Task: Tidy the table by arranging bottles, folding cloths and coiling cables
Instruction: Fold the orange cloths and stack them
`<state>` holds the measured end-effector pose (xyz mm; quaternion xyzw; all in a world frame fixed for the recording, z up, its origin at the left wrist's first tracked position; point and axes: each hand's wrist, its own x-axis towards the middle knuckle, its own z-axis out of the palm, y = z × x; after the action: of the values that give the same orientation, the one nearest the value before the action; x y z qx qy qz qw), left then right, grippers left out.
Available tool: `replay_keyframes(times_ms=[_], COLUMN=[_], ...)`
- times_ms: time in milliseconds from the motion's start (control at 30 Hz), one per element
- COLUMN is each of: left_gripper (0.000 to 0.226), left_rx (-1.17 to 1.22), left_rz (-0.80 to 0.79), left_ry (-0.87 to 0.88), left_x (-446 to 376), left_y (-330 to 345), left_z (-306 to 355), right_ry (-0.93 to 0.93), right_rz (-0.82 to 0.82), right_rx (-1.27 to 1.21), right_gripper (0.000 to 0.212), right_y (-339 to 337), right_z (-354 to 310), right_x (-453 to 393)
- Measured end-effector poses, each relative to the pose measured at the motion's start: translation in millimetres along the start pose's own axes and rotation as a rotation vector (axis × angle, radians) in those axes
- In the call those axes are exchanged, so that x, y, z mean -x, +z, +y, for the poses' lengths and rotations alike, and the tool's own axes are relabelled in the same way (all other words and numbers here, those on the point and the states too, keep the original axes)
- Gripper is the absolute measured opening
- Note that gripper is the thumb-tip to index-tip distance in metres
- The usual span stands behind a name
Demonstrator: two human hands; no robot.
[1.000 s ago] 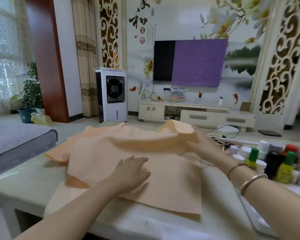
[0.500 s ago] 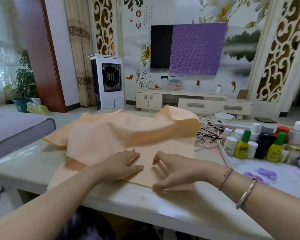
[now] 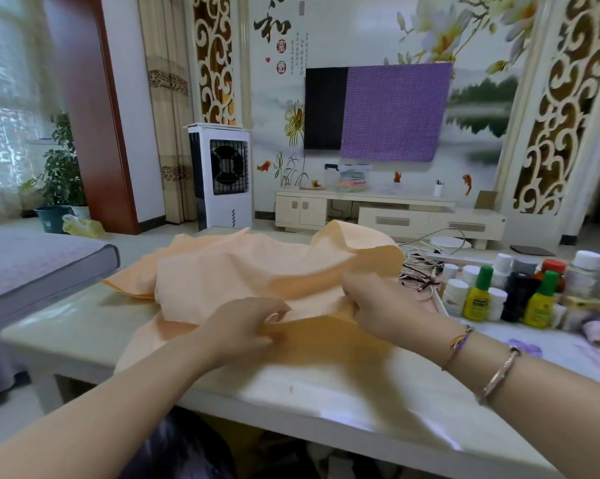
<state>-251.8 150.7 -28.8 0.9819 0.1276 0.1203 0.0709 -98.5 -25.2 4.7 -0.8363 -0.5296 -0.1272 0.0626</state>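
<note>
A peach-orange cloth [image 3: 222,271] lies crumpled across the middle of the pale table [image 3: 326,392]. My left hand [image 3: 243,326] pinches its near edge with curled fingers. My right hand [image 3: 378,305] grips the same edge a little to the right and lifts it off the table. A tangle of thin cables [image 3: 419,274] lies behind my right hand. Several bottles [image 3: 519,292], white-capped ones and two yellow ones with green caps, stand grouped at the right.
A thick grey pad [image 3: 32,267] overhangs the table's left end. A patterned white mat [image 3: 551,354] lies under the bottles. Beyond the table stand a white air cooler [image 3: 222,174] and a low TV cabinet [image 3: 388,216].
Both hands went from lying flat on the cloth's near edge to gripping it. The edge is now raised off the table between them.
</note>
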Motion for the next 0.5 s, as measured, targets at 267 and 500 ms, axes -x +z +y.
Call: replay_keyframes(times_ms=[267,500], left_gripper=[0.044,0.026], left_rx=[-0.098,0.047], left_rz=[0.255,0.337], left_ry=[-0.388,-0.406], left_x=[4.4,10.6], left_y=[-36.3,-71.4], left_z=[-20.7,-3.5], right_ry=[0.218,0.319], right_rz=[0.075,-0.010], right_rx=[-0.004,-0.291], right_gripper=[0.044,0.032], right_y=[-27.8,-50.3], right_z=[53.4,58.3], right_x=[9.6,19.8])
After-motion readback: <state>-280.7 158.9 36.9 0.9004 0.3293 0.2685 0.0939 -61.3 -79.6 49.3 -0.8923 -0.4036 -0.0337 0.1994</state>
